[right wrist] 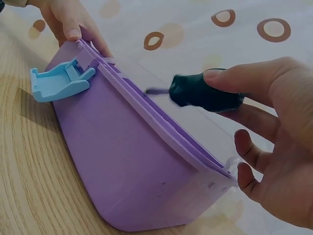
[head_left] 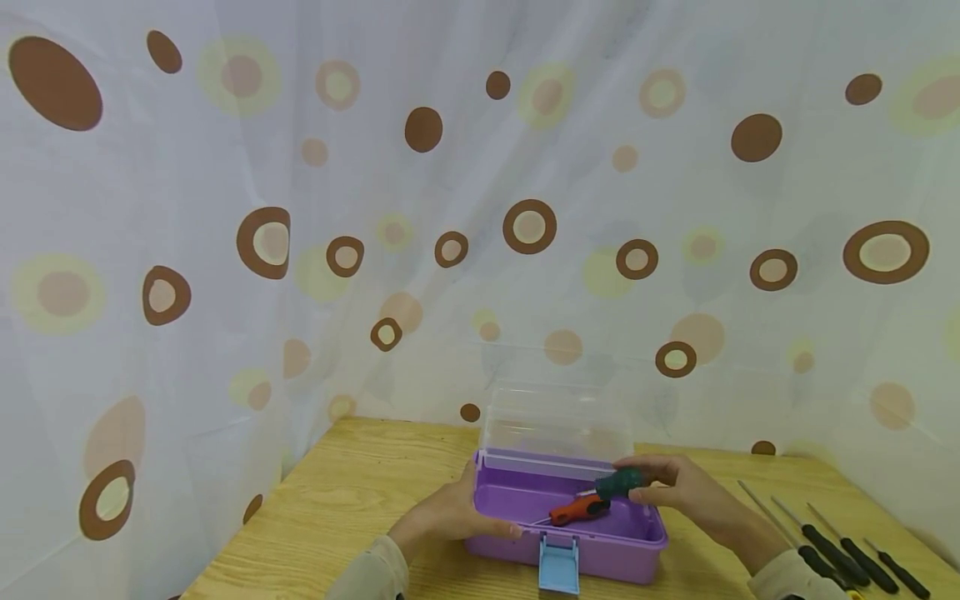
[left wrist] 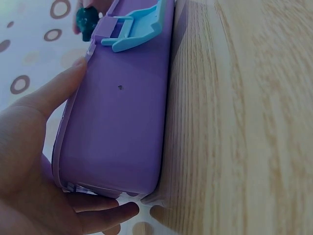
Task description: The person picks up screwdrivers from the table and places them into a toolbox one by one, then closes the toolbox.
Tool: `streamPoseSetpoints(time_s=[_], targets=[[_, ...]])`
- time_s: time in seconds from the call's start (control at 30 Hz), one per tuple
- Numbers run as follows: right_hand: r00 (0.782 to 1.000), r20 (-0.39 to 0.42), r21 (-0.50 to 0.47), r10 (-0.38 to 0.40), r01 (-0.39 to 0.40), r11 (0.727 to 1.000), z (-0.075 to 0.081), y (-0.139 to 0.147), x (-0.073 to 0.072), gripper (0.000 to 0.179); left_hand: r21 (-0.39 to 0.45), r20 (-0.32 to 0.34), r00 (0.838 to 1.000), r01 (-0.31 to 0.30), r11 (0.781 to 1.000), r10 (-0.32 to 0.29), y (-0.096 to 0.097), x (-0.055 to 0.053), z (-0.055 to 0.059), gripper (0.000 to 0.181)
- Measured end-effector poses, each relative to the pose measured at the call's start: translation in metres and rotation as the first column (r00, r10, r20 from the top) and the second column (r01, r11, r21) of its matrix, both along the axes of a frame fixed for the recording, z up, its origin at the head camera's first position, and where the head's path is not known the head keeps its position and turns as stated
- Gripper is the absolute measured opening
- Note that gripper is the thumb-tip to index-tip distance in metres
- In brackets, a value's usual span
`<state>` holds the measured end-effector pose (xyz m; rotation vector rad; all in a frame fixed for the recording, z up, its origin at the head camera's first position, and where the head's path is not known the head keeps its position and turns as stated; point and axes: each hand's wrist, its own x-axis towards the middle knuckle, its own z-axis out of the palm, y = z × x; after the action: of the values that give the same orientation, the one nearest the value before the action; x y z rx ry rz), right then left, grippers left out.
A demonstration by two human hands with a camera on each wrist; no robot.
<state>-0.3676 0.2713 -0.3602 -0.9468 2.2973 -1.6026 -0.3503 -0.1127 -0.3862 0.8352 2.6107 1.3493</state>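
One green screwdriver (right wrist: 205,93) hangs over the box (head_left: 615,563), its handle pinched by the right hand (head_left: 681,488); an orange screwdriver (head_left: 579,509) lies inside. The left hand (head_left: 452,510) spreads wide round one corner, thumb touching the front.

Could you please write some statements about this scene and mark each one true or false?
1. The right hand holds a green-handled screwdriver. True.
2. The purple toolbox has its clear lid shut. False: the lid stands open.
3. An orange-handled screwdriver lies in the toolbox. True.
4. The left hand is away from the toolbox. False: it touches the toolbox at its left end.
5. Black-handled tools lie to the right of the toolbox. True.
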Motion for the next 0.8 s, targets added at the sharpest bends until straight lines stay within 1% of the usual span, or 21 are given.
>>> streamPoseSetpoints(time_s=[0.17, 0.33, 0.47, 0.6, 0.8], targets=[[1.0, -0.028, 0.021, -0.002, 0.003, 1.0, 0.0, 0.002, 0.0, 0.04, 0.0, 0.01, 1.0, -0.001, 1.0, 0.001, 0.0, 0.001, 0.001, 0.131], [1.0, -0.021, -0.008, 0.003, -0.003, 1.0, 0.0, 0.005, -0.001, 0.039, -0.002, 0.013, 1.0, 0.003, 1.0, -0.003, -0.001, 0.003, 0.002, 0.131], [1.0, -0.007, -0.024, 0.009, -0.009, 1.0, 0.0, 0.007, -0.002, 0.039, -0.015, 0.003, 1.0, -0.008, 1.0, 0.008, -0.001, 0.004, 0.001, 0.131], [1.0, -0.019, -0.033, -0.002, 0.001, 0.999, 0.0, 0.008, -0.002, 0.038, -0.022, -0.005, 1.0, -0.016, 1.0, 0.016, -0.001, 0.004, 0.001, 0.131], [0.999, -0.041, -0.038, -0.002, 0.001, 0.999, 0.001, 0.01, 0.0, 0.04, -0.024, 0.015, 0.999, -0.042, 0.999, 0.042, 0.001, 0.002, -0.001, 0.133]])
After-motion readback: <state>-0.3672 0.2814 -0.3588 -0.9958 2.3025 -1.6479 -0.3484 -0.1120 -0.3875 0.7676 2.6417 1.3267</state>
